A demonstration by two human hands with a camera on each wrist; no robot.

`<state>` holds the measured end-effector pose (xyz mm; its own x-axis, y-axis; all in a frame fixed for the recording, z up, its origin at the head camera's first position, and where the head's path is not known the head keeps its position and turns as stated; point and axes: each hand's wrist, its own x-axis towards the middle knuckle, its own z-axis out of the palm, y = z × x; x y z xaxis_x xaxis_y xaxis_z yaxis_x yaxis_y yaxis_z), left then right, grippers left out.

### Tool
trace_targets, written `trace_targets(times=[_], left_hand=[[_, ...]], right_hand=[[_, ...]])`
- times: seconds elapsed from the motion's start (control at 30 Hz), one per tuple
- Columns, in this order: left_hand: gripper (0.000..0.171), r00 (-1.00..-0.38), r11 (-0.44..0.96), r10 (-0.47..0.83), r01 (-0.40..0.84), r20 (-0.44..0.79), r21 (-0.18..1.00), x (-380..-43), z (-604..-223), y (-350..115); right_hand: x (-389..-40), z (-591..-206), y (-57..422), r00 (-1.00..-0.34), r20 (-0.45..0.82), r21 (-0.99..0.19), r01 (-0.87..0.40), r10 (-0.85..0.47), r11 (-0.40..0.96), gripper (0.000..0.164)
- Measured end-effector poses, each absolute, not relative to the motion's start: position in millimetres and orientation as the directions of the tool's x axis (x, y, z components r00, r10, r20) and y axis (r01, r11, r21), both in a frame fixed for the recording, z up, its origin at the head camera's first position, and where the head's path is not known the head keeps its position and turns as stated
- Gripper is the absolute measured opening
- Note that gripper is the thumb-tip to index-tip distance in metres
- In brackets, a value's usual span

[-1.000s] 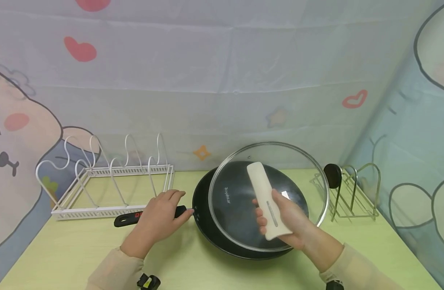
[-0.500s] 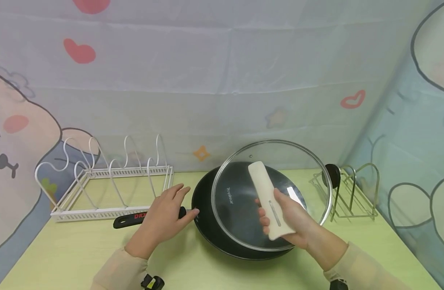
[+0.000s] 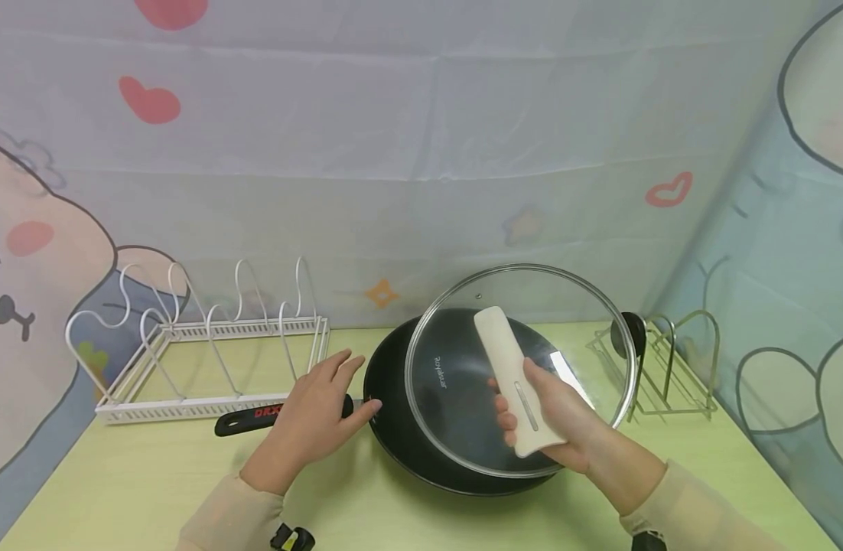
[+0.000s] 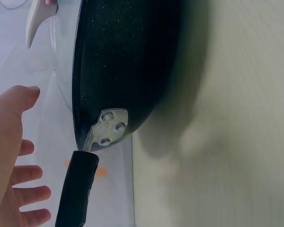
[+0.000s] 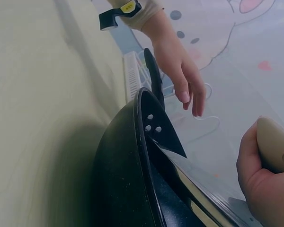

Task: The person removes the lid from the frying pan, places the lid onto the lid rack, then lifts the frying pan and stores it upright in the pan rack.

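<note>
A black wok [image 3: 388, 367] stands on the table, its black handle [image 3: 245, 420] with red lettering pointing left. My left hand [image 3: 310, 417] hovers over that handle, fingers spread and thumb near the wok's rim; in the left wrist view a gap shows between the fingers and the handle [image 4: 77, 189]. My right hand [image 3: 559, 413] grips the long cream grip of a clear glass lid [image 3: 449, 405] with a metal rim. The lid is tilted over the wok and offset to the right, its far right edge beyond the wok. In the right wrist view, the lid's lower edge dips inside the wok's rim [image 5: 139, 137].
A white wire rack [image 3: 187, 407] stands at the back left, close behind the wok handle. At the back right is a smaller metal rack [image 3: 676, 383] with a round black piece [image 3: 631, 334] at its left end. A printed cloth [image 3: 421, 153] hangs behind the table [image 3: 153, 474].
My left hand has lifted its fingers off the wok handle and shifted slightly right. The lid has moved a little to the right in my right hand's hold.
</note>
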<state>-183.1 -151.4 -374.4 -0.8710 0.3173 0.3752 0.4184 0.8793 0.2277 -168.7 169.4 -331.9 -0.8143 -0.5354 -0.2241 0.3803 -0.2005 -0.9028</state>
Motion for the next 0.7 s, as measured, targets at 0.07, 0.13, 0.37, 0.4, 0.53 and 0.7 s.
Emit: trace_targets(times=[0.07,0.13,0.37,0.4,0.53,0.7], left_hand=[[0.067,-0.871,0.879,0.317,0.418,0.374,0.229,-183.0,-374.5,-150.9],[0.067,-0.872,0.880,0.317,0.417,0.373,0.228,-183.1,-374.7,-150.4],[0.067,-0.871,0.879,0.319,0.419,0.373,0.227,-182.6,-374.2,-148.9],[0.067,-0.870,0.879,0.319,0.420,0.375,0.225,-182.7,-374.4,-148.6],[0.067,-0.870,0.881,0.321,0.419,0.373,0.220,-182.8,-374.7,-147.9],[0.067,-0.872,0.881,0.327,0.421,0.363,0.217,-182.9,-373.4,-147.2]], right_hand=[[-168.8,-332.1,170.0,-0.813,-0.223,-0.904,0.379,-0.537,-0.199,0.057],[-168.9,-332.2,170.7,-0.811,-0.222,-0.903,0.380,-0.541,-0.199,0.056],[-168.1,-330.7,173.1,-0.811,-0.226,-0.903,0.382,-0.539,-0.196,0.056],[-167.8,-330.1,173.4,-0.811,-0.227,-0.903,0.382,-0.540,-0.196,0.056],[-166.4,-326.2,174.4,-0.810,-0.230,-0.903,0.384,-0.539,-0.192,0.055],[-165.7,-322.7,176.7,-0.811,-0.232,-0.906,0.381,-0.536,-0.185,0.055]])
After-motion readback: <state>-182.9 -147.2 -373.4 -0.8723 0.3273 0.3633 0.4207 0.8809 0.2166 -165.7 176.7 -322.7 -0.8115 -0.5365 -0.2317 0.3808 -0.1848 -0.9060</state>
